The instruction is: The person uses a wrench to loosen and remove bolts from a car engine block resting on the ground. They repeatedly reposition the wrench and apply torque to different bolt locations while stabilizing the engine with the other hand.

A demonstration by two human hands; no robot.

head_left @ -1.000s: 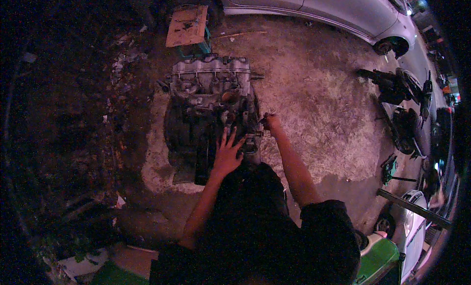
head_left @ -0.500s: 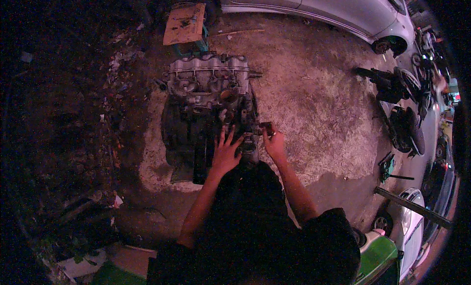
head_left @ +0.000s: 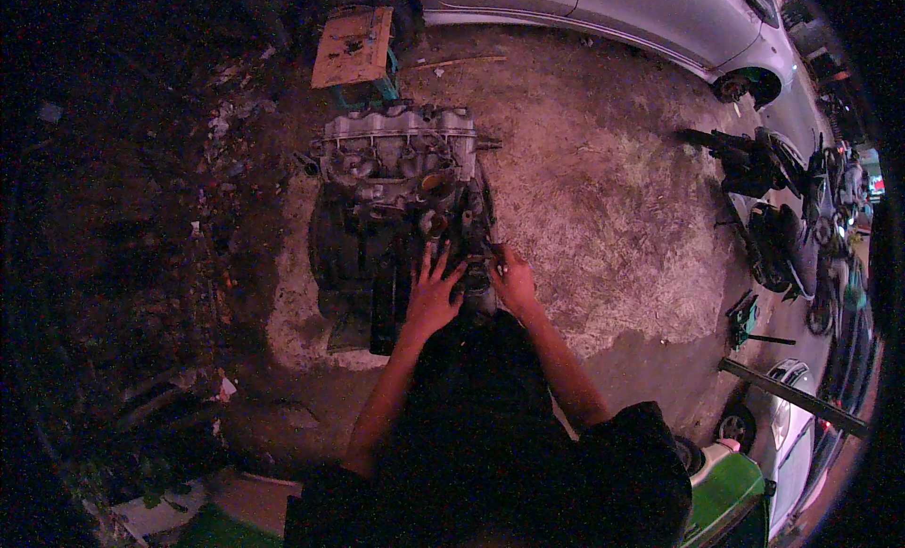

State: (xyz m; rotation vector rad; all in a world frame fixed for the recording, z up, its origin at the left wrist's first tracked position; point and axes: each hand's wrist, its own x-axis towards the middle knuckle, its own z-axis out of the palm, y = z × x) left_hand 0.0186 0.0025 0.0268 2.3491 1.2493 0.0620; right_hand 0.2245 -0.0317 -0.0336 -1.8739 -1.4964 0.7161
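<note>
A greasy metal engine point(head_left: 396, 152) stands on the concrete in front of me, its silver upper part toward the far side and its darker body nearer. My left hand point(head_left: 433, 290) lies with fingers spread on the dark lower part, just below a round opening. My right hand point(head_left: 510, 282) is at the engine's right side, fingers curled around a small dark piece that is too shadowed to name, touching or very close to the engine.
A silver car point(head_left: 603, 29) spans the top, with a board-topped stool point(head_left: 351, 48) by its wheel. Motorcycles point(head_left: 764, 246), a green jack-like object point(head_left: 740, 326) and a dark beam point(head_left: 792, 397) are on the right, a green scooter point(head_left: 721, 506) lower right. Dark debris point(head_left: 226, 114) lines the left.
My right hand has moved down and then inward toward the engine's right side, still with fingers curled. My left hand stays spread on the engine, shifted only slightly in view.
</note>
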